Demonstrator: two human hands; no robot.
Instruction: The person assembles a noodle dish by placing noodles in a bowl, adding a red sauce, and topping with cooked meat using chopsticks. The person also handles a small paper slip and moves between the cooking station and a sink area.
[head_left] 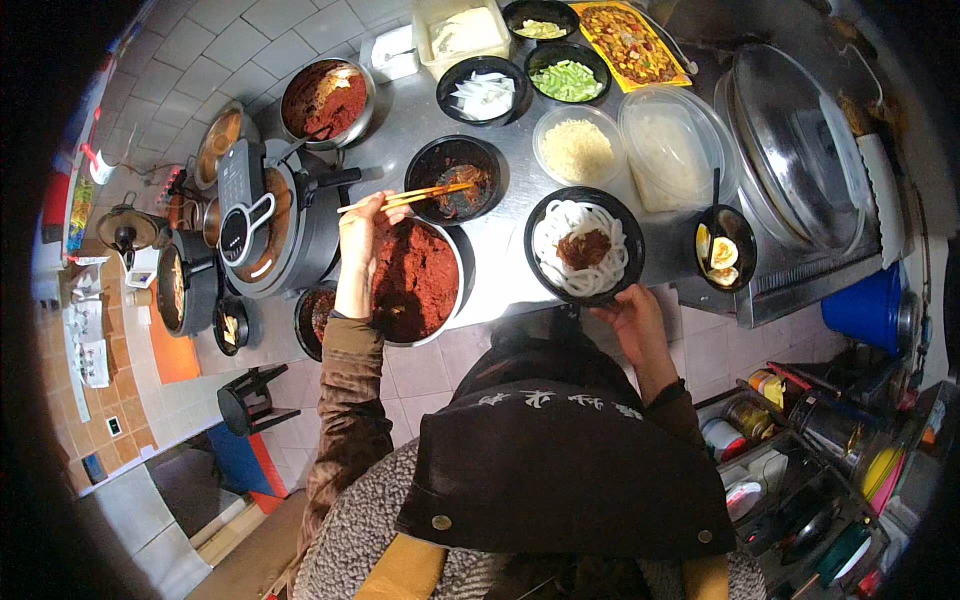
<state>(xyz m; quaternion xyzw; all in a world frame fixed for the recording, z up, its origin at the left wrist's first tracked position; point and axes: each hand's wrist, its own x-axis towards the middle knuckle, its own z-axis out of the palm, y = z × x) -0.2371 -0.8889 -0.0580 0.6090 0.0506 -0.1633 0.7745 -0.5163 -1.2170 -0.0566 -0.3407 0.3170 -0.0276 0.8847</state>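
Chopsticks (420, 193) are held in my left hand (362, 232), whose fingers are closed round their near ends. Their tips reach into a black bowl (424, 162) with reddish, sauce-coated shreds at its bottom. Under my left wrist stands a large pot of thick red paste (415, 285). My right hand (632, 318) grips the near right rim of another black bowl (537, 215). White thick noodles (565, 222) fill that bowl, and a dab of brownish-red paste (583, 250) lies on top in the middle.
Behind are bowls of white slices (484, 96) and green pieces (567, 80), plus a tub of pale shreds (577, 150). Halved eggs (723, 255) sit in a small pan at right, by a large lidded pot (800, 140). A grey cooker (262, 220) stands left.
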